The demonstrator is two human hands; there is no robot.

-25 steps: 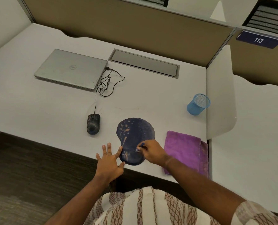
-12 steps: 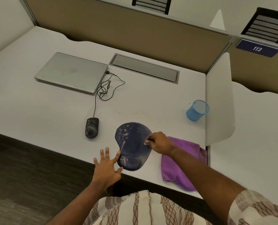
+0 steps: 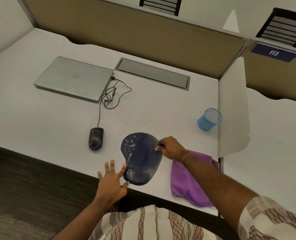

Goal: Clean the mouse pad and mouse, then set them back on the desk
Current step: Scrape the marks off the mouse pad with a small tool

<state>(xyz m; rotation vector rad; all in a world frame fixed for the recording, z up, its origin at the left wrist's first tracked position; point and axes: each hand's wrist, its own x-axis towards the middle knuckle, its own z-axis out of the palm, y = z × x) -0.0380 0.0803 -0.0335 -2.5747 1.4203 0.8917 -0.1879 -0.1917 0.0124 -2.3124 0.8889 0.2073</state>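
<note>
Dusty black, the mouse (image 3: 96,139) lies untouched on the counter (image 3: 40,118), at nine o'clock of the mouse pad (image 3: 142,156). My left grip (image 3: 111,181) stays spread flat at the pad's seven o'clock edge. My right grip (image 3: 169,148) has slid up to two o'clock and pinches the rim; I judge wiping hasn't begun.

R hand (image 3: 170,148) pinches mouse pad (image 3: 142,156) at right edge; L hand (image 3: 111,184), fingers spread, touches left edge.
</note>
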